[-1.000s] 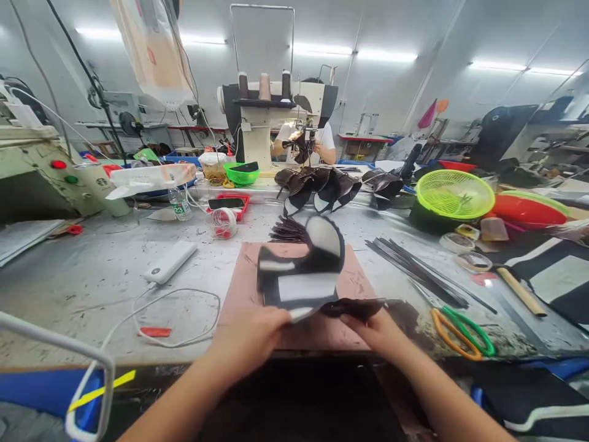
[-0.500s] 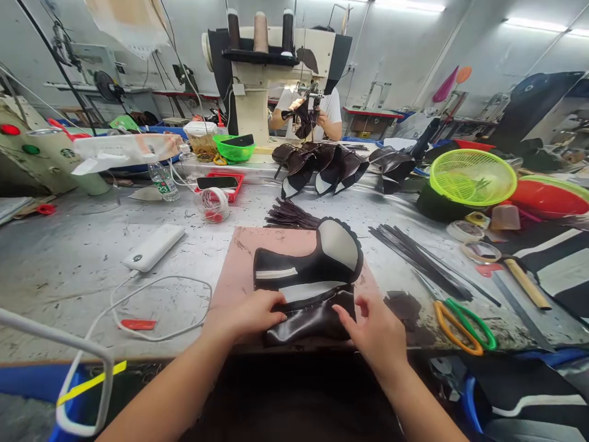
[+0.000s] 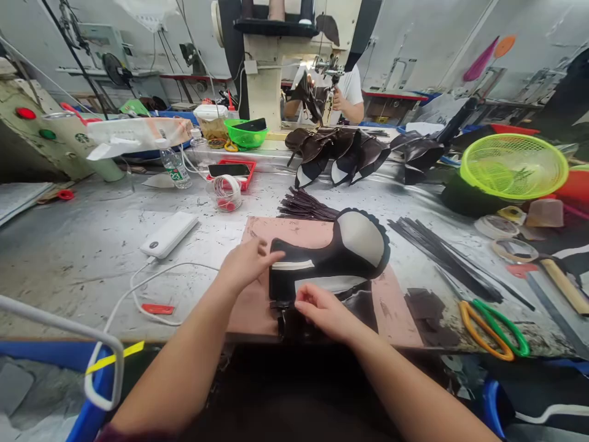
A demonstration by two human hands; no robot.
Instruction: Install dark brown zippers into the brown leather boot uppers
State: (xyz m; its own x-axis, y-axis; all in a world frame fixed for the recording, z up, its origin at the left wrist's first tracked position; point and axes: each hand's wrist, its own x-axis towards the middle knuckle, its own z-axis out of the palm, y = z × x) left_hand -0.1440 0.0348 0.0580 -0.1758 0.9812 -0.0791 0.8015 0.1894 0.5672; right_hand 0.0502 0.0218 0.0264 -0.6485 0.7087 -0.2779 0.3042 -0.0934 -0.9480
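A black boot upper (image 3: pixel 317 255) with white reinforcing patches and a scalloped rounded end lies flat on a pink board (image 3: pixel 262 228). Along its near side is a glossy dark leather piece (image 3: pixel 363 304), partly covered by my right hand. My left hand (image 3: pixel 246 261) is at the upper's left end, fingers apart, one fingertip at its top left corner. My right hand (image 3: pixel 324 312) lies over the near edge, thumb and fingers drawn together in a pinch. Whatever sits between those fingertips is too small or hidden to make out.
Green-and-orange scissors (image 3: pixel 492 328) and dark strips (image 3: pixel 442 258) lie to the right. A white power bank (image 3: pixel 169 234) with its cable is at left. Behind stand stacked leather boot pieces (image 3: pixel 338 153), a yellow-green basket (image 3: pixel 514 166) and a sewing machine (image 3: pixel 264 80) with a person working.
My left hand has moved from the near seam up to the upper's left end. My right hand has slid leftward along the near edge. The view has shifted somewhat.
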